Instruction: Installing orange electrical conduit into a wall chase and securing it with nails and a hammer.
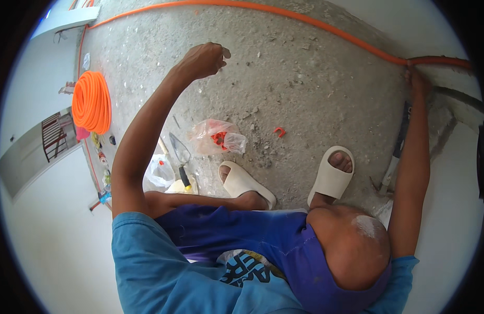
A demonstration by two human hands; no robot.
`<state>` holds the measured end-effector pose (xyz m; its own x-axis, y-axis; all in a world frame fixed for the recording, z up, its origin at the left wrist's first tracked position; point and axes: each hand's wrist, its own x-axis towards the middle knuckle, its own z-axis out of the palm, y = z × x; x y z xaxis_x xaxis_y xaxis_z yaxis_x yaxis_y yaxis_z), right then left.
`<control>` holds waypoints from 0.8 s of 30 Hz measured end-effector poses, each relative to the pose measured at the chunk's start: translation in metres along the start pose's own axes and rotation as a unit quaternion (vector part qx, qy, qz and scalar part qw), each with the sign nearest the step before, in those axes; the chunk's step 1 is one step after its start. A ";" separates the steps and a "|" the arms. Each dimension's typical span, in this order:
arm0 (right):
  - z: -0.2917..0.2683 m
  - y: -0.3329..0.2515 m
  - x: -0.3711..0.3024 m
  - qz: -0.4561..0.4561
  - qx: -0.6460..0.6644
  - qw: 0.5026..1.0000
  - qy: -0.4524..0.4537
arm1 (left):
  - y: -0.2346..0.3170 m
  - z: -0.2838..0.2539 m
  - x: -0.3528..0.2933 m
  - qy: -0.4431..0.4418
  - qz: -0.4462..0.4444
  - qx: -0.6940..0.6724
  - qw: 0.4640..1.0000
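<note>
At the far right, my right hand (419, 82) has its fingertips closed on an orange flexible tube (375, 51) at the foot of the wall. That tube runs in a long curve across the far side of the floor. My left hand (204, 60) hangs over the bare concrete with its fingers curled in. Whether something small is pinched in them is too unclear to tell. Below it lies a clear plastic bag (213, 137) with red clips (219, 140) inside. One loose red clip (279, 132) rests on the floor ahead of my feet.
A pointing trowel (180, 150) and a white plastic bag (159, 171) lie beside my left foot. An orange tube coil (92, 102) stands by the left wall. Near my right forearm is a dark-handled tool (402, 131). Rubble bits (260, 141) dot the concrete floor.
</note>
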<state>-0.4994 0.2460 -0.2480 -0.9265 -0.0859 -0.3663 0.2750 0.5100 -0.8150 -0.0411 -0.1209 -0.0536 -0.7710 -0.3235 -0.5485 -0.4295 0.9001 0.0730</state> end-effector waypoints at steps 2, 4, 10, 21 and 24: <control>-0.001 0.005 0.013 0.002 -0.077 0.997 -0.025 | -0.029 0.014 -0.037 -0.033 0.001 0.007 0.999; -0.013 0.022 0.038 0.008 -0.060 0.998 -0.023 | -0.055 0.024 -0.074 -0.061 -0.051 0.005 0.997; -0.034 0.041 0.093 0.069 -0.021 0.994 -0.077 | -0.158 0.091 -0.184 -0.047 -0.269 -0.025 0.962; -0.034 0.032 0.079 0.051 -0.013 0.996 -0.072 | -0.240 0.205 -0.203 -0.088 -0.318 -0.180 0.927; -0.030 0.055 0.080 0.063 0.010 0.995 -0.080 | -0.247 0.214 -0.210 -0.102 -0.346 -0.146 0.921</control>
<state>-0.5658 0.2928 -0.3087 -0.8322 -0.1583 -0.5315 0.3927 0.5085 -0.7663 0.3276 -0.2125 -0.1347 -0.1746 -0.7020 -0.6905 -0.9161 0.3729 -0.1474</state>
